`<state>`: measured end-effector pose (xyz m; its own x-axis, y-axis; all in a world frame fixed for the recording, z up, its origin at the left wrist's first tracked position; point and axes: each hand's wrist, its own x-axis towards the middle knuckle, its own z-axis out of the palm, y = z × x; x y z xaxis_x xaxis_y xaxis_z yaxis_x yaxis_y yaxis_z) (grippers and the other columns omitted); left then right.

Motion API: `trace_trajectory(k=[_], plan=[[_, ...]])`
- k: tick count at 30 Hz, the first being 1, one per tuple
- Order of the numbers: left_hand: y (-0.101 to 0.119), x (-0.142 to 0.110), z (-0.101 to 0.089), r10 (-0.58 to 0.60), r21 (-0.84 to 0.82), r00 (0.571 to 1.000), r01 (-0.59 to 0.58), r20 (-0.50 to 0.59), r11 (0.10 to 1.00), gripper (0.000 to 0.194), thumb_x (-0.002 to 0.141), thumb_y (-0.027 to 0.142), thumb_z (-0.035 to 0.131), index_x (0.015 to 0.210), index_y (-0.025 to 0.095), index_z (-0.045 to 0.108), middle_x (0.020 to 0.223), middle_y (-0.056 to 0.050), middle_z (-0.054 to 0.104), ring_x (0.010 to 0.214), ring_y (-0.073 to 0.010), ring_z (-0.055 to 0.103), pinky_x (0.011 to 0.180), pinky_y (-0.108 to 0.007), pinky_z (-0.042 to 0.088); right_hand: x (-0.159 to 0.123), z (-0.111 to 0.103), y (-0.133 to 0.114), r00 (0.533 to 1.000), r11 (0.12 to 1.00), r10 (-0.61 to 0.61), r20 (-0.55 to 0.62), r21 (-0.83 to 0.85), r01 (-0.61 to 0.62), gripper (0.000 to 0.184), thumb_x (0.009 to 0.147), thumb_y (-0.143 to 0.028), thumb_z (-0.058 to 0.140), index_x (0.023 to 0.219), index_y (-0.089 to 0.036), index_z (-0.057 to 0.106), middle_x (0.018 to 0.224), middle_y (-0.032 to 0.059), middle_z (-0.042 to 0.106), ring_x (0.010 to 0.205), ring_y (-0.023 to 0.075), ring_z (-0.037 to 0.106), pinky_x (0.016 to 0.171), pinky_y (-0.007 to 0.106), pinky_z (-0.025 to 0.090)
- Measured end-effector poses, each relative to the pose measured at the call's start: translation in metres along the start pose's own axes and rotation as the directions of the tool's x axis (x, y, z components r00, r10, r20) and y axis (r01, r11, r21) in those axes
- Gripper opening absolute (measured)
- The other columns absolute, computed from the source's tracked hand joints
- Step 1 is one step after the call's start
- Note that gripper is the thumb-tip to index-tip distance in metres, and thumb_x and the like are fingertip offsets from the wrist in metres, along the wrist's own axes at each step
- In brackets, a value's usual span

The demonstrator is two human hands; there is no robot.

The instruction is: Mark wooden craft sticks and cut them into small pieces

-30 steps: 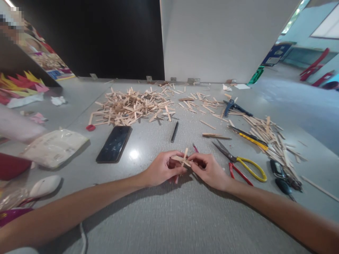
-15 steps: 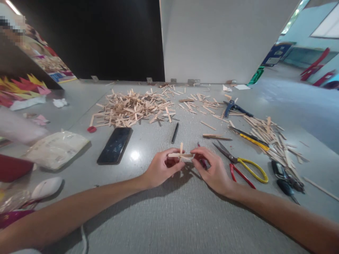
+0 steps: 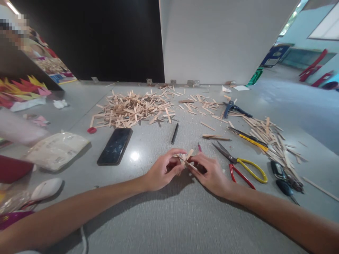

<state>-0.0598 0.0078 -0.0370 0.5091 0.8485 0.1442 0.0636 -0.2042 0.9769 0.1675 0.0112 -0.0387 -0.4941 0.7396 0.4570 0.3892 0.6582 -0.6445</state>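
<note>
Both my hands meet over the grey table (image 3: 172,218) near its middle. My left hand (image 3: 162,170) and my right hand (image 3: 210,172) are both closed in a pinch on a small cross of wooden craft sticks (image 3: 187,159), held between the fingertips just above the table. A thin red pen-like object (image 3: 199,147) pokes out behind my right fingers. Scissors with yellow and red handles (image 3: 242,164) lie just right of my right hand.
A big pile of wooden sticks (image 3: 132,108) lies at the back, more sticks (image 3: 270,135) at the right with cutters and pliers (image 3: 284,180). A black phone (image 3: 114,145), a black pen (image 3: 174,132), a plastic bag (image 3: 54,150) and a white mouse (image 3: 46,188) lie left.
The stick cross has turned in my fingers, from lying level to tilted, and both hands have shifted slightly on it. Everything else on the table stays put.
</note>
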Motion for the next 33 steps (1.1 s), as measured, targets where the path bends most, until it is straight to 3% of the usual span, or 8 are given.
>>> trace_trajectory(k=[6,14,27,33], plan=[[0.000,-0.003,0.001,-0.034,0.010,0.995,0.034,0.095,0.999,0.057,0.105,0.050,0.064,0.151,0.021,0.044,0.074,0.004,0.062,0.067,-0.0161,0.063,0.064,-0.027,0.047,0.007,-0.004,-0.002,0.990,0.977,0.058,0.127,0.195,-0.082,0.022,0.102,-0.016,0.057,0.089,-0.022,0.075,0.085,0.0045,0.075,0.077,0.0177,0.069,0.074,0.029,0.057],[0.002,-0.001,-0.002,-0.044,0.019,0.992,0.042,0.121,0.999,0.057,0.104,0.044,0.063,0.153,0.020,0.046,0.074,0.004,0.064,0.069,-0.0165,0.063,0.068,-0.029,0.049,0.011,-0.005,-0.005,0.977,0.923,0.168,0.129,0.328,-0.201,0.026,0.096,-0.015,0.060,0.078,-0.022,0.077,0.078,0.0031,0.074,0.072,0.0171,0.069,0.069,0.028,0.055],[0.000,0.000,-0.001,-0.050,-0.002,0.994,0.051,0.101,0.999,0.059,0.103,0.046,0.065,0.153,0.020,0.048,0.074,0.003,0.065,0.067,-0.0159,0.062,0.066,-0.028,0.047,0.011,-0.004,-0.004,0.983,0.944,0.181,0.041,0.273,-0.186,0.029,0.091,-0.011,0.057,0.074,-0.022,0.078,0.074,0.0031,0.073,0.068,0.0171,0.068,0.067,0.029,0.057],[-0.001,0.000,-0.001,-0.054,0.020,0.998,0.054,0.044,0.998,0.056,0.104,0.047,0.062,0.151,0.019,0.046,0.073,0.004,0.064,0.066,-0.0157,0.061,0.066,-0.027,0.047,0.010,-0.003,-0.002,0.992,0.977,0.117,-0.043,0.182,-0.107,0.024,0.100,-0.016,0.058,0.089,-0.023,0.079,0.089,0.0069,0.079,0.080,0.0199,0.073,0.075,0.033,0.060]])
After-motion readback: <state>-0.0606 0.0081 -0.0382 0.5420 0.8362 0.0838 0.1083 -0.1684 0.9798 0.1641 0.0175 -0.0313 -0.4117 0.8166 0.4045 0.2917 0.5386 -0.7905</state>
